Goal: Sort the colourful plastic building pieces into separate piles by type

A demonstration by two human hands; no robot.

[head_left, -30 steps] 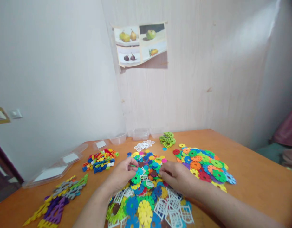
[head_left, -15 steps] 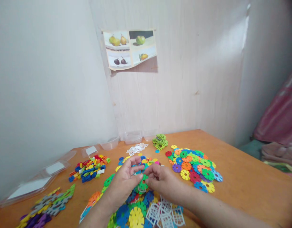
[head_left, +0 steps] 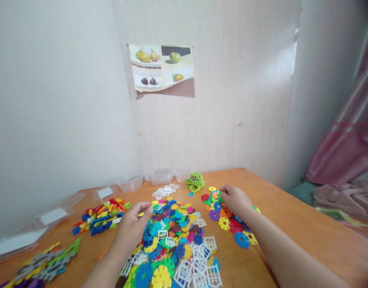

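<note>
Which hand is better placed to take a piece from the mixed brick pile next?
Probably the left hand: it is right beside the brick pile. The right hand is at the disc pile, beyond the central heap.

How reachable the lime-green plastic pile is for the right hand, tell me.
Likely yes: just a flat, notched yellow disc and tabletop lie between the right hand and the lime-green plastic pile.

L hand (head_left: 132, 225) half-curled; R arm (head_left: 281, 248) extended fwd, R hand (head_left: 237, 201) palm dn.
</note>
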